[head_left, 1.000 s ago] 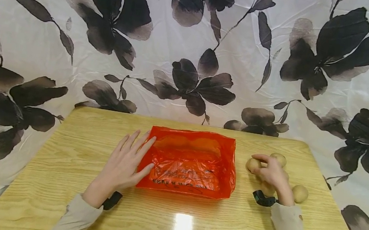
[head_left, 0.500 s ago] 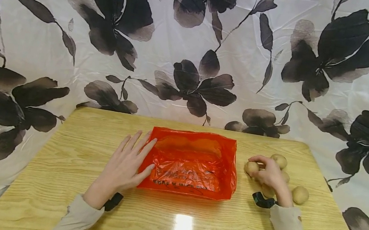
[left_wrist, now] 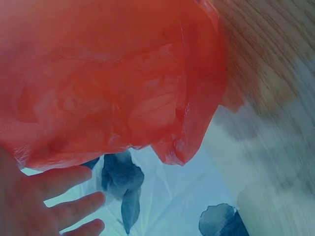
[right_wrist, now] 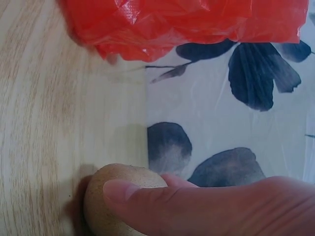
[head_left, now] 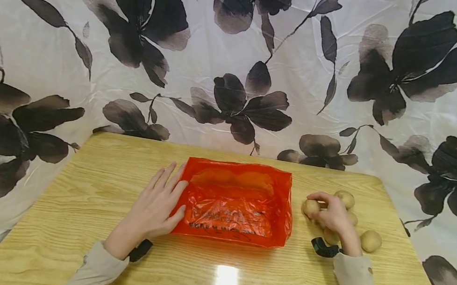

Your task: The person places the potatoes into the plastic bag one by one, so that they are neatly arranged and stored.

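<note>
A red plastic bag (head_left: 290, 215) with dark print stands with its mouth open on the wooden table. My left hand (head_left: 153, 207) lies along its left side, the fingers mostly straight and the thumb and forefinger at the rim. In the left wrist view, several fingers (left_wrist: 74, 209) stretch out beside the bag's wall (left_wrist: 123, 98). To the right of the bag, my right hand (head_left: 337, 217) holds a potato (head_left: 310, 208) between thumb and fingers. The right wrist view shows the thumb (right_wrist: 147, 199) pressed on this potato (right_wrist: 98, 216), which is low over or on the table.
Several other potatoes lie around my right hand: one behind (head_left: 345, 199), one to the right (head_left: 371, 241), others partly hidden under the hand. Beyond the wooden table (head_left: 117, 148) hangs a white cloth (head_left: 170, 60) with dark flowers. Both wrists wear a dark band.
My right hand has shifted slightly left with the potato in its fingers. The left thumb and forefinger have drawn back a little toward the bag's left rim.
</note>
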`<state>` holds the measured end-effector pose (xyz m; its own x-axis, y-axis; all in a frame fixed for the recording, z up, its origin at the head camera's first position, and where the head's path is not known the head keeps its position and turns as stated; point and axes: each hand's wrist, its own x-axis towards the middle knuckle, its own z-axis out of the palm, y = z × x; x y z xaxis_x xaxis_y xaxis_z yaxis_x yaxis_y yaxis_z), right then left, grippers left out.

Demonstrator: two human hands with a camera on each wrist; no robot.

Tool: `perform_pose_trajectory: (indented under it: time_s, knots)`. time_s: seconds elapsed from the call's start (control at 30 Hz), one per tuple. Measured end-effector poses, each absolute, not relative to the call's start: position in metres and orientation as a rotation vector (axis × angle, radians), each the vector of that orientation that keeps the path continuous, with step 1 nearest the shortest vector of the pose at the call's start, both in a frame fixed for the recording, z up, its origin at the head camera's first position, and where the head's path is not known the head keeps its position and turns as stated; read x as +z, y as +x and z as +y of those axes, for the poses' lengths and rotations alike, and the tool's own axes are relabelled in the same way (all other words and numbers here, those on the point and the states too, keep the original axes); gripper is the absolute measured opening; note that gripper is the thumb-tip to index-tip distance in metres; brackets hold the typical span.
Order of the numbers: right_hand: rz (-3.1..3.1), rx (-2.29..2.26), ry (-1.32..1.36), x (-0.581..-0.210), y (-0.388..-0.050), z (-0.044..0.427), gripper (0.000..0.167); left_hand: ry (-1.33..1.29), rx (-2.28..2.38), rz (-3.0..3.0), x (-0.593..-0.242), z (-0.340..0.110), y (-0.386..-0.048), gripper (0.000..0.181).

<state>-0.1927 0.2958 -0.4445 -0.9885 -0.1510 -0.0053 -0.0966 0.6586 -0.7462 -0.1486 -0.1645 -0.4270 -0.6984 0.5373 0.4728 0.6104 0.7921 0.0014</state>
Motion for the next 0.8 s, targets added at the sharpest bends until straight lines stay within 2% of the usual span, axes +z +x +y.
perform_pose_trajectory:
  time_s: [0.2, 0.8]
  knots:
    - [2.807, -1.239, -0.194, -0.4439, -0.1936, 0.2943, 0.045, -0.875, -0.216, -2.538, -0.4272, -0.1650, -0.1484, 0.036]
    - [2.833, -1.260, -0.190, -0.4363, -0.1913, 0.2946, 0.044, -0.866, -0.239, -2.509, -0.4291, -0.1645, -0.1483, 0.037]
